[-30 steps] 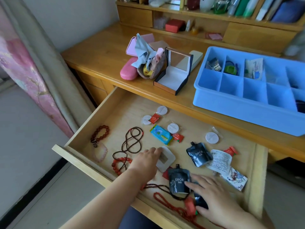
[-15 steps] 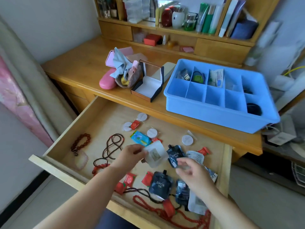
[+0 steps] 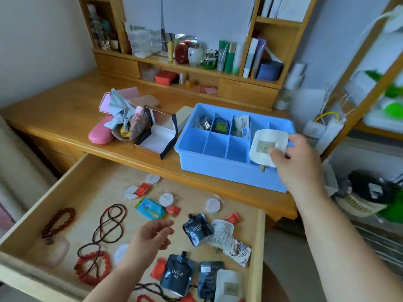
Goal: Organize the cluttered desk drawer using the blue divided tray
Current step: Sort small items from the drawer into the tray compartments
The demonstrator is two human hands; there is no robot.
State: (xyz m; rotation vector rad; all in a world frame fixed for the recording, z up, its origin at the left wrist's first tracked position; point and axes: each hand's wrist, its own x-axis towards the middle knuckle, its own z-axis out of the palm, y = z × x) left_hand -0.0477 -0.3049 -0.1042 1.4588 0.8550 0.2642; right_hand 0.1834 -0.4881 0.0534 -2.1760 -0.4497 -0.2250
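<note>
The tray (image 3: 192, 147) has bare front compartments — open from above; its back row holds small items. In the drawer (image 3: 254, 247), pouches (image 3: 197, 228) crowd the right, beads (image 3: 109, 227) the left.

One head-worn camera looks forward and down from close above the desk. The right hand (image 3: 298, 162) lies ahead at the blue divided tray (image 3: 218, 162); the left hand (image 3: 150, 236) lies nearer, over the drawer (image 3: 254, 247).

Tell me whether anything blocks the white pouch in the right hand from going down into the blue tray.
Nothing visible blocks it. The right hand pinches the white pouch right over the blue tray, above its right-hand compartments. The compartment beneath is mostly hidden by the pouch, so its contents cannot be told.
</note>
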